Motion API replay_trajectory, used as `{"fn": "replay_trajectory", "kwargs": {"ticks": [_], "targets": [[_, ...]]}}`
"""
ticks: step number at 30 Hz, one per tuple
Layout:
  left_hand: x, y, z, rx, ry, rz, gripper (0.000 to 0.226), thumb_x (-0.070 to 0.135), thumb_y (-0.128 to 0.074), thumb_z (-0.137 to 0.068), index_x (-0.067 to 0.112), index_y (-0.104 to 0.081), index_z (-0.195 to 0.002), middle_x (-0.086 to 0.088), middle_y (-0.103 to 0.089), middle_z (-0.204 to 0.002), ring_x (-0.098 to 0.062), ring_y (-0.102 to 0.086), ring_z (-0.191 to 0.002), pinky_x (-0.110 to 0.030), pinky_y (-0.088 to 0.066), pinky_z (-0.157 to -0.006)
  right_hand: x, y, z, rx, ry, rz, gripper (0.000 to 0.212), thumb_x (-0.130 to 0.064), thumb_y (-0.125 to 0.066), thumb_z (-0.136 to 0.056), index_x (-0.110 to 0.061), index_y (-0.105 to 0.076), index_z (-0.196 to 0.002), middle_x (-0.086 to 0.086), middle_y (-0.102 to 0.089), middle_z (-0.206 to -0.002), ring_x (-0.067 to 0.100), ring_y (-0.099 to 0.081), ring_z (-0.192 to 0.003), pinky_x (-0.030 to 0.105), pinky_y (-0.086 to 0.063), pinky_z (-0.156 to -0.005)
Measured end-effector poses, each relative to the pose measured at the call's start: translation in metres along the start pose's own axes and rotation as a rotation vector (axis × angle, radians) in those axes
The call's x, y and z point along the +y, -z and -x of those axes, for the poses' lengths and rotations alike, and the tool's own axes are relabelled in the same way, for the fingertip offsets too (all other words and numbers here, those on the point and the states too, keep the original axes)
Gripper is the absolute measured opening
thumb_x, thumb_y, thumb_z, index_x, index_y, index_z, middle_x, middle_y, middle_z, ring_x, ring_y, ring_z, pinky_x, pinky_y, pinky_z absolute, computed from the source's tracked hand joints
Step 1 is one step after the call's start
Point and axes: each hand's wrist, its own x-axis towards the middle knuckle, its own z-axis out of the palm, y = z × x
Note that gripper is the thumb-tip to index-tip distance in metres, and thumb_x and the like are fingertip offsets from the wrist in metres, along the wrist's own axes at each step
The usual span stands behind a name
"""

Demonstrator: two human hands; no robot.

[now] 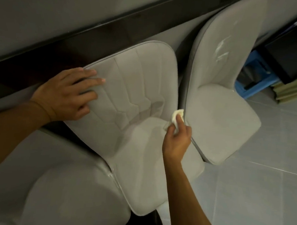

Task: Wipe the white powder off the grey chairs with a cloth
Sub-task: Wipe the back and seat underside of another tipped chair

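– Grey padded chair with a stitched backrest (pixel 137 87), standing in the middle of three: where are the hands lying on it?
– The left hand (pixel 66 94) is resting on the upper left corner of its backrest, with the fingers straight, spread and gripping nothing. The right hand (pixel 176 139) is pinching a small crumpled white cloth (pixel 176 117) between thumb and fingers.
– And where is the cloth sitting?
– At the right edge of that chair, where the seat is meeting the backrest, just beside the rim of the second grey padded chair (pixel 220 108).
– Is any powder showing?
– White powder streaks (pixel 221 50) are lying on the second chair's backrest, well apart from the cloth. A third grey padded chair (pixel 68 194) is standing at lower left, with a whitish smear (pixel 109 173) on its seam. A dark wooden table edge (pixel 60 50) is running behind the chairs, and a blue plastic stool (pixel 252 75) is standing on the pale tiled floor (pixel 253 190) at right.
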Motion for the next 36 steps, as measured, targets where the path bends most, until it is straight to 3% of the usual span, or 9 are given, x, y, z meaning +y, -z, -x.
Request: {"fn": "replay_trajectory", "kwargs": {"ticks": [5,8,10,16,21,26,29,33,36], "targets": [[0.010,0.020,-0.008,-0.117,0.106,0.079,0.030,0.024,-0.049,-0.082,0.010,-0.074,-0.092,-0.016,-0.061,-0.137,-0.041,-0.050,-0.132,-0.050,-0.032,-0.113,-0.017,0.044,0.002,-0.120,0.074,0.060,0.034,-0.015,-0.058,-0.100,-0.022,-0.062,-0.132,-0.002,-0.052,-0.109,0.000,-0.054,-0.095,0.008,-0.039,-0.090],[0.022,0.033,-0.028,-0.211,0.157,0.048,0.032,0.028,-0.052,-0.079,0.011,-0.072,-0.096,-0.016,-0.062,-0.124,-0.041,-0.055,-0.116,-0.052,-0.038,-0.099,-0.041,0.063,-0.013,-0.160,0.103,-0.056,0.025,-0.011,-0.058,-0.100,-0.025,-0.060,-0.120,-0.009,-0.051,-0.098,-0.012,-0.057,-0.090,-0.002,-0.039,-0.078],[0.027,0.041,-0.053,-0.268,0.189,0.057,0.035,0.031,-0.051,-0.079,0.014,-0.071,-0.102,-0.013,-0.061,-0.118,-0.036,-0.056,-0.106,-0.048,-0.040,-0.092,-0.053,0.075,-0.025,-0.177,0.196,0.034,0.032,-0.015,-0.058,-0.100,-0.027,-0.059,-0.130,-0.009,-0.049,-0.102,-0.004,-0.056,-0.092,-0.004,-0.037,-0.078],[0.044,0.034,-0.171,-0.296,0.286,0.093,0.048,0.036,-0.046,-0.079,0.021,-0.066,-0.119,-0.009,-0.060,-0.119,-0.032,-0.056,-0.101,-0.043,-0.044,-0.084,-0.034,0.106,-0.108,-0.159,0.412,0.169,0.047,-0.022,-0.058,-0.099,-0.026,-0.050,-0.145,-0.004,-0.050,-0.117,0.009,-0.053,-0.099,0.019,-0.050,-0.088],[0.064,-0.009,-0.284,-0.233,0.411,0.199,0.046,0.020,-0.065,-0.082,0.016,-0.061,-0.129,-0.014,-0.053,-0.131,-0.034,-0.053,-0.111,-0.047,-0.052,-0.084,-0.008,0.117,-0.188,-0.257,0.420,0.130,0.047,-0.020,-0.058,-0.098,-0.024,-0.050,-0.144,-0.001,-0.051,-0.114,0.014,-0.056,-0.096,0.028,-0.054,-0.085],[0.062,-0.041,-0.366,-0.239,0.411,0.187,0.059,0.018,-0.069,-0.082,0.014,-0.052,-0.138,-0.019,-0.041,-0.147,-0.040,-0.045,-0.128,-0.054,-0.051,-0.094,-0.004,0.123,-0.257,-0.406,0.470,0.093,0.044,-0.020,-0.053,-0.098,-0.034,-0.051,-0.140,-0.006,-0.049,-0.116,0.011,-0.054,-0.099,0.016,-0.042,-0.083],[0.051,-0.056,-0.407,-0.273,0.309,0.109,0.061,0.024,-0.064,-0.084,0.011,-0.047,-0.142,-0.021,-0.037,-0.150,-0.040,-0.036,-0.139,-0.055,-0.043,-0.110,-0.016,0.117,-0.292,-0.394,0.462,-0.030,0.040,-0.014,-0.056,-0.098,-0.031,-0.057,-0.134,-0.020,-0.046,-0.103,0.002,-0.054,-0.087,0.016,-0.044,-0.077],[0.043,-0.080,-0.429,-0.302,0.230,0.029,0.057,0.031,-0.052,-0.090,0.005,-0.047,-0.141,-0.022,-0.041,-0.150,-0.039,-0.034,-0.145,-0.054,-0.040,-0.114,-0.046,0.101,-0.334,-0.302,0.604,0.003,0.048,-0.016,-0.055,-0.095,-0.024,-0.052,-0.142,-0.005,-0.046,-0.107,0.013,-0.052,-0.086,0.031,-0.052,-0.075],[0.044,-0.093,-0.424,-0.192,0.256,0.050,0.049,0.034,-0.048,-0.087,0.007,-0.055,-0.127,-0.020,-0.046,-0.146,-0.037,-0.036,-0.143,-0.053,-0.043,-0.109,-0.076,0.084,-0.359,-0.242,0.710,-0.046,0.047,-0.014,-0.058,-0.096,-0.018,-0.053,-0.143,0.001,-0.049,-0.108,0.013,-0.050,-0.091,0.029,-0.050,-0.079]]}}
